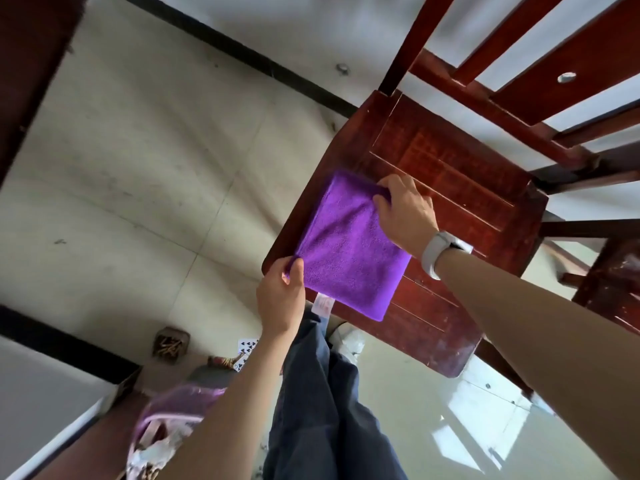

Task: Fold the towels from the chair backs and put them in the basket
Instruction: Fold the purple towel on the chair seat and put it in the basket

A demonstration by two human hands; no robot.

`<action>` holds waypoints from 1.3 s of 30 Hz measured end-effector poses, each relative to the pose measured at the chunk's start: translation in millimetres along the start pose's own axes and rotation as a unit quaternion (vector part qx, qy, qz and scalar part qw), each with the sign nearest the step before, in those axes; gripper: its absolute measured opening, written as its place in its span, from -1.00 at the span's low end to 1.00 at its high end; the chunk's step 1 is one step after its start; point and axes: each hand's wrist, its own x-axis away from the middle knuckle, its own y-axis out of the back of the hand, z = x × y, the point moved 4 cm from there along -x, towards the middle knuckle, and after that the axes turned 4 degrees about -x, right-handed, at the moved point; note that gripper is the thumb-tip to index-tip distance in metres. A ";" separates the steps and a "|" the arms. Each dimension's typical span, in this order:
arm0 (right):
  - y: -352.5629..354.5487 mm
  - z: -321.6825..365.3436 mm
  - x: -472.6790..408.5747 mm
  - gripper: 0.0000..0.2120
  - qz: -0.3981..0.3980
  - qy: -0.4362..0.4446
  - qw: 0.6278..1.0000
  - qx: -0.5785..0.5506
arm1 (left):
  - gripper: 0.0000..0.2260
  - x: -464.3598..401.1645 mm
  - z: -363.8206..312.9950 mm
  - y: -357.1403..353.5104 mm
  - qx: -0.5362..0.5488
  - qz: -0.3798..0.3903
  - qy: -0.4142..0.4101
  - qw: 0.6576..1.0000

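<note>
Two bare forearms are seen reaching forward from the bottom of the view, above dark blue trousers [322, 410] and a white shoe [348, 341]. A purple towel [346, 244], folded into a rough square, is laid flat on the seat of a dark red wooden chair [460, 188]. One corner of the towel, at the seat's front edge, is pinched by the left hand [280, 299], with the thumb on top and the other fingers [289, 268] curled under the cloth. The opposite far corner is held by the right hand [405, 213], its fingers [381, 202] curled onto the fold; a white watch [438, 252] is worn on that wrist. A small white label [323, 303] is seen hanging from the towel's near edge, just beside the left hand.

Beyond the right-hand fingers, bare seat wood is left open up to the chair's slatted back, which is cut off at the top edge. To the left of the left-hand fingers, pale floor tiles [138, 188] lie open.

Below the left forearm, a blurred pinkish-purple container [173, 414] is partly hidden and cut off; whether it is the basket cannot be told. Playing cards [247, 344] and a small brown box [170, 342] lie on the floor nearby.
</note>
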 end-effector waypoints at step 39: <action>-75.7 -47.3 109.0 -0.52 -0.022 0.204 0.961 0.185 | -0.51 -57.1 -80.7 -48.0 -0.414 0.121 -0.445 0.785</action>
